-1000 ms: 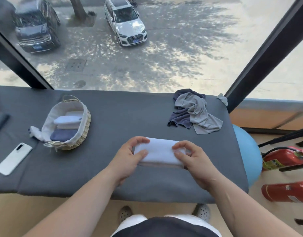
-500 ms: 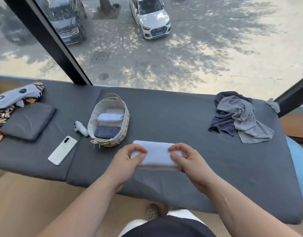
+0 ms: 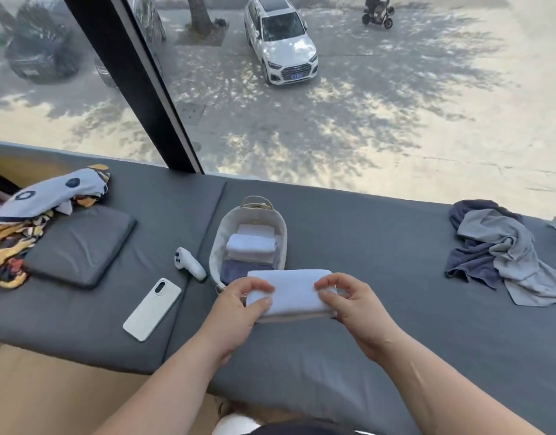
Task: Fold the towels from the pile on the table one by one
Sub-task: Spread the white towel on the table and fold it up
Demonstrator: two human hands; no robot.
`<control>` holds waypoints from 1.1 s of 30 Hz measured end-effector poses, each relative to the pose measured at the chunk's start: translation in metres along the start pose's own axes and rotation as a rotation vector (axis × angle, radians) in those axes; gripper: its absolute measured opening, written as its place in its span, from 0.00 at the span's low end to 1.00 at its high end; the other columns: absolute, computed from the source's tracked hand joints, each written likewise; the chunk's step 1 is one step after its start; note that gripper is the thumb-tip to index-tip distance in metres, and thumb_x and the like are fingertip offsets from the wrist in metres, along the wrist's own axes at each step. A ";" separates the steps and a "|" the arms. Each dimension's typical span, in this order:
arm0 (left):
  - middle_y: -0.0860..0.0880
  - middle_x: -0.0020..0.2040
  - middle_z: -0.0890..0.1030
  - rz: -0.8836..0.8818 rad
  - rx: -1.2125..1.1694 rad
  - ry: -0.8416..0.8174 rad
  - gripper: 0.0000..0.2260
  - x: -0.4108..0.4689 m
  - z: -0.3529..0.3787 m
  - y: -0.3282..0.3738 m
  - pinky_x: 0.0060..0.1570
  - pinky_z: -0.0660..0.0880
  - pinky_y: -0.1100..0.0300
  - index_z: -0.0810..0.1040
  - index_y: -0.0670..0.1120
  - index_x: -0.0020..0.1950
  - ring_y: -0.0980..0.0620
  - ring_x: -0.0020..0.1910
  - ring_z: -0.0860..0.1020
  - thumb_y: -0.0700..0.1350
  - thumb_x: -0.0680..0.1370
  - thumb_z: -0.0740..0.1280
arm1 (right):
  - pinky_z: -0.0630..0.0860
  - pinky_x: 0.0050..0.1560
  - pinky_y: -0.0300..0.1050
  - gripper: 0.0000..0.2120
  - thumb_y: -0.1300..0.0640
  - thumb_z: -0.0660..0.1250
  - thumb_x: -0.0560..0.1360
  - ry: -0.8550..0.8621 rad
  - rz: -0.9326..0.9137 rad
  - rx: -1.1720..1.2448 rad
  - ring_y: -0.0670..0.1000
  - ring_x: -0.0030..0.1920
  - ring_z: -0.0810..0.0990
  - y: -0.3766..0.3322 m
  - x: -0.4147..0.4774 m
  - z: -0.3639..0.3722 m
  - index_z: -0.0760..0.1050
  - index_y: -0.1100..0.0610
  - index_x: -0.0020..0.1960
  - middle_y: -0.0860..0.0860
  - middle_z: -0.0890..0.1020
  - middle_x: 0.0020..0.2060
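Pinching towel (image 3: 291, 291) ends: left hand (image 3: 236, 312), right hand (image 3: 355, 309).

There was only 1 view, from a wide-angle camera worn on the person's head. It faced forward and down, near above the left hand (image 3: 239, 306) and right hand (image 3: 355, 306) holding the white towel (image 3: 294, 291) low in the middle, over the grey table (image 3: 380, 262). Beyond it, far below, lay the street (image 3: 396, 127).

The left hand (image 3: 239, 304) and right hand (image 3: 356, 304) are bare, as are both forearms (image 3: 164, 381). At the bottom edge a dark garment (image 3: 305, 430) shows, with white cloth (image 3: 234, 425) beside it.
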State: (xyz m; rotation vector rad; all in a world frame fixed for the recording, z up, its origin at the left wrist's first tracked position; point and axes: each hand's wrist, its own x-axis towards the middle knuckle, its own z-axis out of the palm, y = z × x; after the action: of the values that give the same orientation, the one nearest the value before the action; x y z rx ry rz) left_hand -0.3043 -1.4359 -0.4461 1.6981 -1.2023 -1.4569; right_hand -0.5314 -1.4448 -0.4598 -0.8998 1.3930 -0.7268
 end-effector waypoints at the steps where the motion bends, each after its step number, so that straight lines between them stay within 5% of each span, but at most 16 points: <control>1: 0.58 0.48 0.77 -0.007 0.018 -0.034 0.07 0.010 -0.017 -0.004 0.37 0.67 0.75 0.83 0.54 0.49 0.65 0.34 0.70 0.41 0.78 0.70 | 0.73 0.47 0.48 0.05 0.58 0.69 0.78 0.034 0.020 0.015 0.49 0.42 0.73 0.001 0.007 0.018 0.83 0.50 0.46 0.45 0.80 0.43; 6: 0.56 0.51 0.77 -0.046 0.071 -0.144 0.09 0.049 -0.092 -0.016 0.42 0.67 0.70 0.82 0.60 0.48 0.65 0.40 0.72 0.44 0.77 0.71 | 0.76 0.49 0.51 0.08 0.50 0.68 0.70 0.136 0.098 0.073 0.51 0.45 0.75 -0.004 0.031 0.096 0.82 0.49 0.48 0.49 0.80 0.48; 9: 0.50 0.54 0.79 -0.081 0.083 -0.194 0.10 0.075 -0.117 -0.020 0.43 0.69 0.65 0.82 0.61 0.48 0.57 0.42 0.74 0.44 0.76 0.70 | 0.79 0.56 0.59 0.10 0.52 0.65 0.70 0.157 0.134 0.058 0.51 0.47 0.77 -0.006 0.052 0.119 0.82 0.48 0.49 0.49 0.81 0.53; 12: 0.53 0.46 0.77 -0.110 0.115 -0.223 0.10 0.107 -0.128 -0.027 0.37 0.69 0.70 0.82 0.56 0.50 0.58 0.36 0.73 0.40 0.77 0.69 | 0.76 0.62 0.62 0.13 0.58 0.61 0.75 0.186 0.179 0.032 0.51 0.49 0.77 -0.002 0.082 0.128 0.82 0.47 0.49 0.50 0.81 0.56; 15: 0.57 0.43 0.77 -0.122 0.139 -0.243 0.10 0.146 -0.129 -0.036 0.38 0.69 0.72 0.82 0.52 0.51 0.62 0.39 0.75 0.37 0.77 0.69 | 0.79 0.55 0.58 0.16 0.62 0.60 0.76 0.200 0.188 -0.008 0.52 0.49 0.78 0.005 0.121 0.132 0.82 0.45 0.49 0.51 0.80 0.57; 17: 0.57 0.50 0.80 -0.127 0.147 -0.226 0.11 0.178 -0.126 -0.045 0.44 0.71 0.68 0.82 0.53 0.49 0.57 0.48 0.78 0.36 0.76 0.69 | 0.78 0.50 0.50 0.16 0.63 0.61 0.76 0.216 0.168 -0.031 0.51 0.49 0.79 0.009 0.154 0.132 0.83 0.45 0.49 0.50 0.80 0.57; 20: 0.54 0.56 0.79 -0.099 0.200 -0.147 0.12 0.230 -0.116 -0.056 0.41 0.71 0.66 0.81 0.56 0.48 0.55 0.48 0.77 0.37 0.76 0.69 | 0.75 0.49 0.42 0.17 0.65 0.60 0.75 0.268 0.127 -0.070 0.49 0.53 0.78 0.011 0.208 0.132 0.82 0.47 0.50 0.47 0.77 0.57; 25: 0.53 0.62 0.74 -0.053 0.309 -0.063 0.13 0.302 -0.098 -0.074 0.43 0.70 0.65 0.79 0.58 0.49 0.55 0.52 0.76 0.38 0.77 0.66 | 0.67 0.33 0.33 0.17 0.65 0.57 0.78 0.309 0.090 -0.157 0.43 0.37 0.72 0.023 0.286 0.138 0.80 0.47 0.52 0.46 0.78 0.46; 27: 0.52 0.63 0.71 -0.038 0.376 -0.052 0.13 0.320 -0.088 -0.082 0.48 0.70 0.61 0.78 0.58 0.51 0.52 0.55 0.75 0.39 0.78 0.65 | 0.67 0.36 0.37 0.17 0.64 0.56 0.79 0.356 0.086 -0.174 0.43 0.36 0.72 0.031 0.307 0.141 0.79 0.47 0.52 0.47 0.78 0.46; 30: 0.50 0.66 0.68 -0.003 0.486 -0.007 0.12 0.336 -0.070 -0.091 0.52 0.65 0.64 0.77 0.52 0.57 0.52 0.57 0.72 0.38 0.79 0.62 | 0.70 0.51 0.39 0.15 0.63 0.56 0.81 0.417 0.063 -0.211 0.46 0.51 0.76 0.041 0.327 0.149 0.78 0.51 0.57 0.47 0.77 0.55; 33: 0.46 0.71 0.66 0.041 0.535 0.053 0.13 0.340 -0.057 -0.103 0.57 0.63 0.65 0.77 0.49 0.60 0.49 0.65 0.69 0.38 0.79 0.60 | 0.64 0.61 0.30 0.14 0.62 0.59 0.81 0.415 -0.031 -0.349 0.44 0.61 0.70 0.052 0.332 0.158 0.76 0.53 0.63 0.48 0.72 0.65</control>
State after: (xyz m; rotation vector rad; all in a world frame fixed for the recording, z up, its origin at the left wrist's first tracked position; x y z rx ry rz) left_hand -0.2264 -1.7070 -0.6699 2.0197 -1.6920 -1.1157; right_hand -0.3563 -1.6900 -0.6773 -1.0829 1.9189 -0.7327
